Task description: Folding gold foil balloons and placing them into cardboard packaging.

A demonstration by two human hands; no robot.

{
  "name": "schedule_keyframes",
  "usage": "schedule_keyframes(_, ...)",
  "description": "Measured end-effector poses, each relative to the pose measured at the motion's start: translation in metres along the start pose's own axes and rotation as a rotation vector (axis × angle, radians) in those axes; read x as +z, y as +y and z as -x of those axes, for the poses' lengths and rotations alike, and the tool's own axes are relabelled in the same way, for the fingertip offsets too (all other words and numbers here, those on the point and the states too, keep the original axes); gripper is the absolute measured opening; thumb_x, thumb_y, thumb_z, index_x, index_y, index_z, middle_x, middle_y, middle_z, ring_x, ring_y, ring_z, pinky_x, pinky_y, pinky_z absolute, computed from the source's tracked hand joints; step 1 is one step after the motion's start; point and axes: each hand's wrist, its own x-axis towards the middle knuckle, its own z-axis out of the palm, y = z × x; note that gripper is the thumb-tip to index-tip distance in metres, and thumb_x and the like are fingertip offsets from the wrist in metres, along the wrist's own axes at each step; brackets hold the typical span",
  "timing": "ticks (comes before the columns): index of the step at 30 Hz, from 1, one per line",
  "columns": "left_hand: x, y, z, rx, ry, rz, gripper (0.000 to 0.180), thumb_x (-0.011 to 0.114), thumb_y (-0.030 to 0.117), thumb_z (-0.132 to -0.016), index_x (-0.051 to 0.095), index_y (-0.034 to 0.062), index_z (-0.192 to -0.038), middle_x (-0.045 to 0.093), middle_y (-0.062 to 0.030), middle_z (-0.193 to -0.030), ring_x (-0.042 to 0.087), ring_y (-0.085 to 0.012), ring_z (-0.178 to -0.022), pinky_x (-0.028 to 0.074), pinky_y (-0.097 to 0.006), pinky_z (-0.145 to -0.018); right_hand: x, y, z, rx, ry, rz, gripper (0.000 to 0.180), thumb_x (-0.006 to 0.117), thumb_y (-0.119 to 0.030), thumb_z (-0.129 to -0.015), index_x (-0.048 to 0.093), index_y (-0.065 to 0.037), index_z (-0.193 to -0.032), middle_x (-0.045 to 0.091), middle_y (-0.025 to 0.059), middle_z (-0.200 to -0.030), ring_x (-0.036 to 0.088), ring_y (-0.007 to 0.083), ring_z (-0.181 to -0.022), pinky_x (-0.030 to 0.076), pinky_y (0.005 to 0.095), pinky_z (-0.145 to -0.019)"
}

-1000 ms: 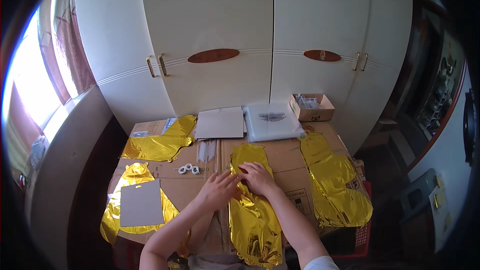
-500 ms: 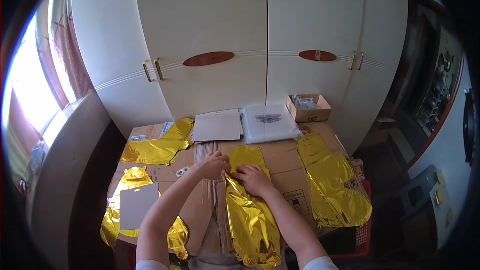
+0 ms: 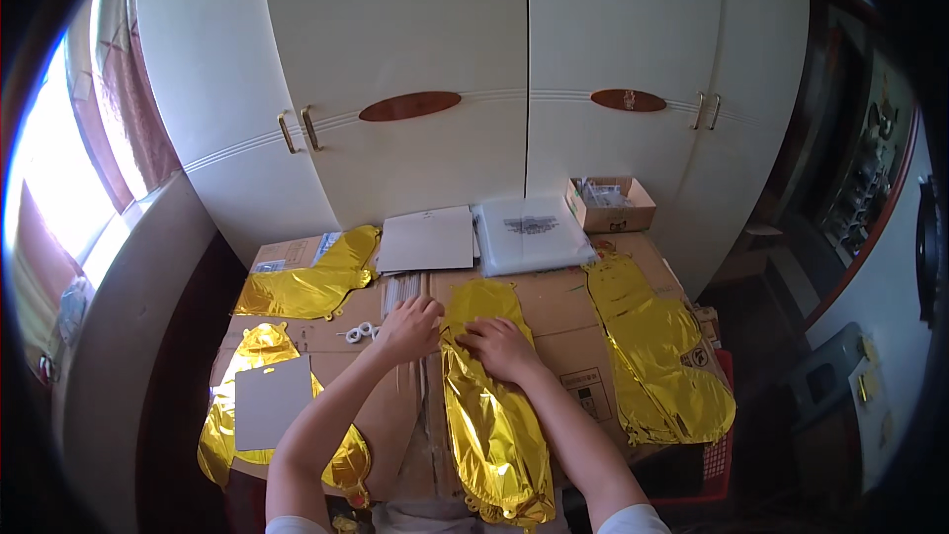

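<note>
In front of me a long gold foil balloon (image 3: 499, 435), flat and creased, lies lengthwise on the cardboard with its near end at the table's front edge. My right hand (image 3: 499, 348) rests on its upper part, fingers apart and bent, the tips by a fold in the foil. Just off the balloon's left edge is my left hand (image 3: 410, 326), its fingers loosely bent and its fingertips partly hidden. White tape rolls (image 3: 358, 333) lie left of that hand. A grey card (image 3: 272, 403) sits on another gold foil balloon (image 3: 262, 344) at the near left.
More flat gold foil balloons lie at the back left (image 3: 306, 287) and right (image 3: 662, 356). Along the back are a grey board stack (image 3: 427, 240), clear plastic bags (image 3: 534, 237) and a small open carton (image 3: 618, 213). A red basket (image 3: 720, 455) stands beside the table, white cupboards (image 3: 425, 30) behind.
My left hand has drawn back leftward from the foil's edge, and the fold it held has dropped lower. My right hand has stayed on the balloon almost in place.
</note>
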Motion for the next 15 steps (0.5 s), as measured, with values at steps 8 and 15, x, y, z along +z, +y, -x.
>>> schedule_keyframes(8, -0.02, 0.066, 0.086, 0.279, -0.206, 0.124, 0.082, 0.064, 0.048, -0.087, 0.034, -0.001, -0.146, 0.036, -0.0263, -0.148, 0.035, -0.0387, -0.139, 0.029, -0.048, -0.114, 0.006, -0.002, -0.001, -0.01, 0.018, 0.017, 0.033, 0.05, -0.016, -0.095, 0.065, -0.019, -0.123, 0.056, 0.0061, -0.135, 0.046, 0.0245, -0.132, 0.031, 0.0429, -0.113)
schedule_keyframes(15, 0.011, 0.069, 0.075, 0.188, -0.187, -0.048, 0.093, 0.05, 0.068, -0.087, 0.032, -0.0023, -0.146, 0.033, -0.0291, -0.149, 0.029, -0.0428, -0.141, 0.021, -0.055, -0.115, 0.004, 0.001, 0.0, -0.019, 0.05, 0.025, 0.031, 0.051, -0.017, -0.094, 0.067, -0.019, -0.121, 0.058, 0.0068, -0.133, 0.048, 0.0251, -0.13, 0.033, 0.044, -0.111)
